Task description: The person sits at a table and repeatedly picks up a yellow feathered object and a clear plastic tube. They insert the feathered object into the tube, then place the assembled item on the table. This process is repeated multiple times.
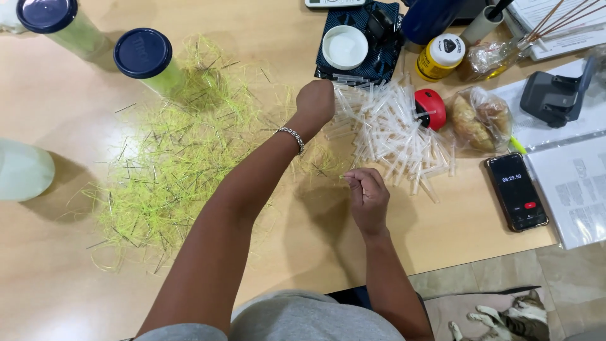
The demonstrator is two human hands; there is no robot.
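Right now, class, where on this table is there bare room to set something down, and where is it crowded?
Bare wood lies along the near table edge, between the yellow-green strands and the phone, and at far left, near the pale container. The far right is crowded: clear tubes, bagged bread, papers.

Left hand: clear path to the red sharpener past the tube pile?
Probably yes. The left hand rests at the edge of the clear tubes; the red sharpener sits just beyond, uncovered, only loose tubes between.

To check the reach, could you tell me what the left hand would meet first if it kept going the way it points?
The left hand points up and right, at the edge of the pile of clear plastic tubes, which it would probably meet first.
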